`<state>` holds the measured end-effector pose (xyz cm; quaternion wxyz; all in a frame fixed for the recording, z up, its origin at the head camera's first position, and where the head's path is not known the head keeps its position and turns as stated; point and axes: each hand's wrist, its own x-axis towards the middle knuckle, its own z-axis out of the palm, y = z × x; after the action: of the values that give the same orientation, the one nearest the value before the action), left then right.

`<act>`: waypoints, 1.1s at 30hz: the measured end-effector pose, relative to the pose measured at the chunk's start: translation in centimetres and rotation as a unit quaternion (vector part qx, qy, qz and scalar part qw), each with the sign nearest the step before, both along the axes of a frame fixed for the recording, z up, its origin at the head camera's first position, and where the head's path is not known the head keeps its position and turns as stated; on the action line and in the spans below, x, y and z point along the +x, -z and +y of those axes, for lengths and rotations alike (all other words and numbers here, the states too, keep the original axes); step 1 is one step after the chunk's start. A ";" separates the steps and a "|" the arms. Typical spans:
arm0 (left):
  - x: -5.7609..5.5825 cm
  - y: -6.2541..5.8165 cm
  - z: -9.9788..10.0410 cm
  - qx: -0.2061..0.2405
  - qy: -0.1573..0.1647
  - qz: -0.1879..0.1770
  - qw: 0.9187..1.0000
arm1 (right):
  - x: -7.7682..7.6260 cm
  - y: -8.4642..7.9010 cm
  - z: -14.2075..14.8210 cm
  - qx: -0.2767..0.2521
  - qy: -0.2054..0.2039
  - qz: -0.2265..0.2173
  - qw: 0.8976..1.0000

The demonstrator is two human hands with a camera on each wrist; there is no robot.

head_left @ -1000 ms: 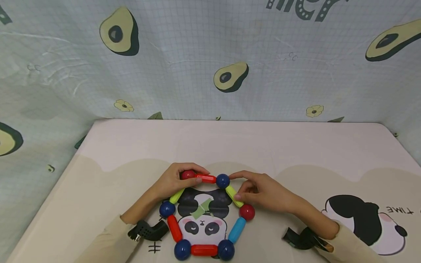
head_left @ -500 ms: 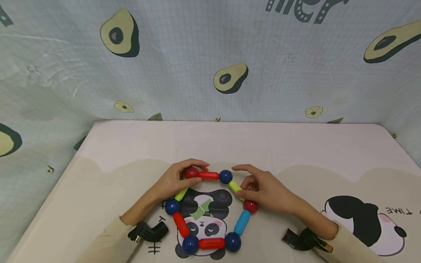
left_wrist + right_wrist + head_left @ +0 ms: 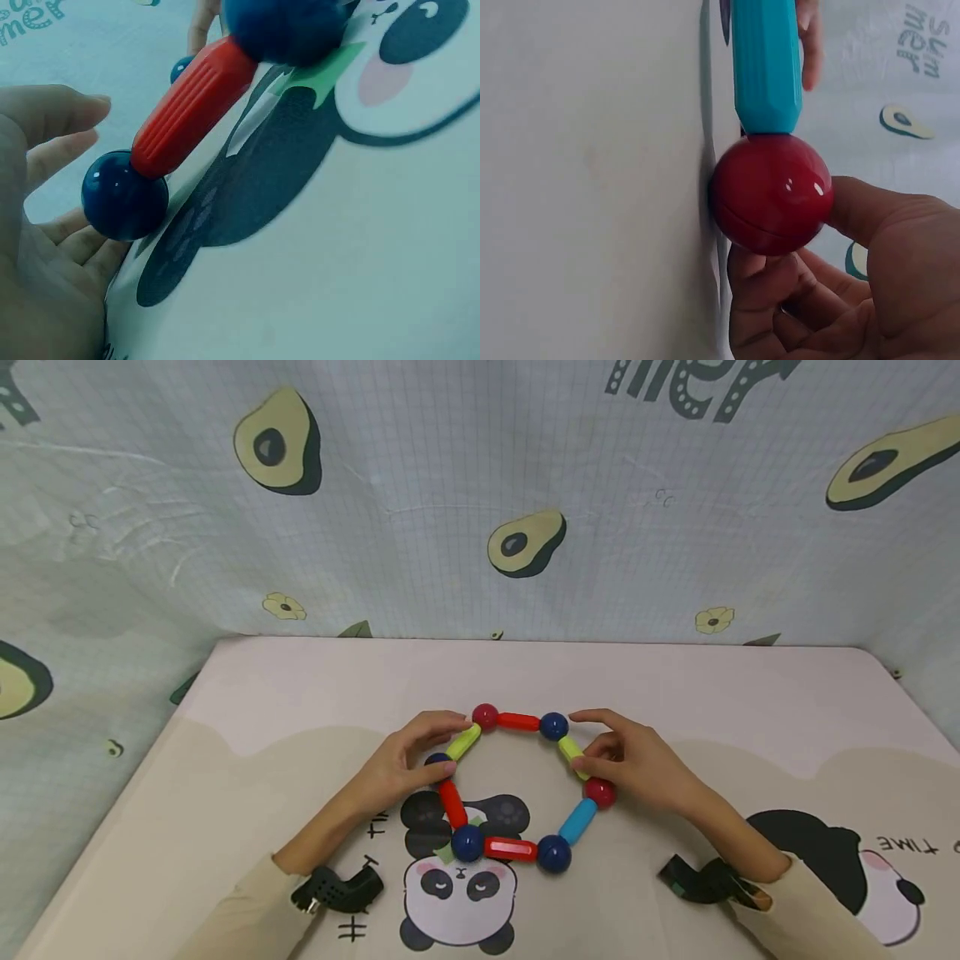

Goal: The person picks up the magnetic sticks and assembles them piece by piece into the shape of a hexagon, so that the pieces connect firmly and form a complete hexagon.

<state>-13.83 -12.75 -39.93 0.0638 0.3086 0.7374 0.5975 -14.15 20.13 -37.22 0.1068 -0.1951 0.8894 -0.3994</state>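
A closed ring of toy building rods and balls lies on the table, with a red ball (image 3: 485, 717) at its far end and blue balls (image 3: 554, 853) at the near side. My left hand (image 3: 411, 754) is spread around the left blue ball (image 3: 125, 195), thumb before it and index finger by a yellow-green rod (image 3: 462, 742). At the right, my right hand (image 3: 637, 764) pinches another yellow-green rod (image 3: 573, 757), its index finger reaching toward the upper-right blue ball (image 3: 554, 726). Beside that hand, a red ball (image 3: 772, 195) joins a light blue rod (image 3: 766, 67) and hides part of the grip.
The pale table mat (image 3: 300, 693) carries a printed panda (image 3: 459, 902) below the ring and a printed dog (image 3: 832, 868) at the right. Behind the table's far edge hangs a curtain (image 3: 420, 452) with avocado prints.
The whole ring has slid away and to the right, uncovering the panda print. My left hand has shifted from the red ball and red rod to the left blue ball; the right hand moved along.
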 end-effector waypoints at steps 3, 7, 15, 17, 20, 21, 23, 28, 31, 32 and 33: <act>0.2 0.0 0.2 -0.050 -0.013 0.016 0.999 | -0.1 0.0 0.3 0.020 0.017 0.034 0.999; 0.4 -0.2 0.2 -0.117 -0.021 0.038 0.992 | 0.0 -0.1 0.7 0.041 0.014 0.099 0.994; 1.2 -0.7 -0.2 -0.204 -0.004 0.048 0.978 | 1.7 -0.1 3.3 0.040 -0.095 0.075 0.992; 1.4 -0.7 0.0 -0.221 -0.003 0.058 0.973 | 2.0 0.0 3.6 0.046 -0.109 0.068 0.991; 1.7 -0.7 0.2 -0.232 -0.005 0.066 0.971 | 2.0 0.2 3.7 0.049 -0.113 0.088 0.989; 1.7 -0.8 0.3 -0.232 -0.004 0.066 0.971 | 1.9 0.2 3.8 0.046 -0.112 0.096 0.988; 1.8 -0.8 0.3 -0.230 0.000 0.066 0.971 | 1.9 0.3 3.8 0.039 -0.111 0.108 0.987; 1.7 -0.9 0.3 -0.225 0.016 0.065 0.972 | 1.7 0.5 3.9 0.027 -0.113 0.118 0.986; 1.7 -0.8 0.2 -0.227 0.023 0.066 0.972 | 1.7 0.6 3.9 0.026 -0.113 0.119 0.986; 1.7 -0.8 0.2 -0.227 0.024 0.067 0.971 | 1.7 0.6 3.9 0.026 -0.113 0.119 0.986; 1.7 -0.8 0.1 -0.226 0.024 0.069 0.971 | 1.7 0.7 3.9 0.027 -0.113 0.119 0.986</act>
<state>-12.14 -12.60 -39.15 0.0952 0.3439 0.8486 0.3907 -12.50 24.01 -37.89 0.0496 -0.3380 0.8784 -0.3343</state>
